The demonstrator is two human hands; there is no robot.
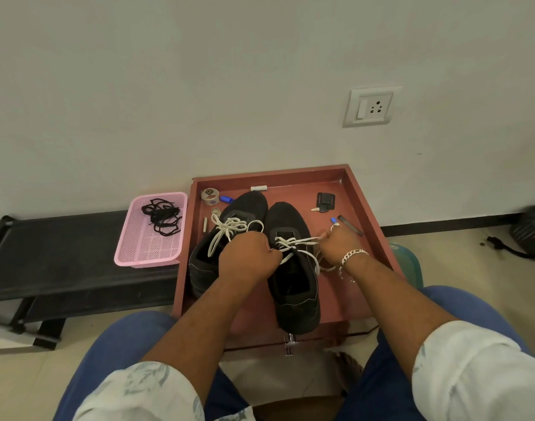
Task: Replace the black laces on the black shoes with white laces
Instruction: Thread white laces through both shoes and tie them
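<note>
Both shoes (293,268) sit mid-tray (360,189). The left hand (248,256) and right hand (339,244) each pinch the right shoe's white lace (299,241), pulled taut. Lace looks limp, light; best gripped near its ends.

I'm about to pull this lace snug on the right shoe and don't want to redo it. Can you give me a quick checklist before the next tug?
1. Left hand grips a white lace end: ok.
2. Right hand pinches the other end of the white lace: ok.
3. Lace crosses the right shoe eyelets evenly: cannot tell, the hands cover part of it.
4. Left shoe already carries white lace: ok.
5. Black laces out of the way in the pink basket: ok.
6. Both shoes rest in the red tray: ok.
</note>
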